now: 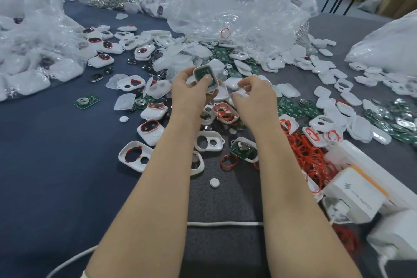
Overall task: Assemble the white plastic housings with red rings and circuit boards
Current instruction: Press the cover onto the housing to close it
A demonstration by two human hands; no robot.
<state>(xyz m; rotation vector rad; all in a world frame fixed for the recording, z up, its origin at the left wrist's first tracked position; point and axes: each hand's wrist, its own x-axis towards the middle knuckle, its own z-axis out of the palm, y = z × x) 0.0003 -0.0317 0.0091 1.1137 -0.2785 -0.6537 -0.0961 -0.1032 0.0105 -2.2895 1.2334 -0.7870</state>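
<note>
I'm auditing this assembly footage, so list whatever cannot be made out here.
1. Head view: whether the right hand holds anything; its own curled fingers hide it.
2. Head view: the underside of the white plastic housing with the green circuit board; the left hand gripping it covers it.
3. Head view: contents of the crumpled clear plastic bag at left; glare and folds blur them.

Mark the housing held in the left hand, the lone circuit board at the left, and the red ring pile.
held housing point(216, 83): head view, on its white right wall.
lone circuit board point(86, 101): head view, on the green middle.
red ring pile point(309, 153): head view, on the pile's centre.
</note>
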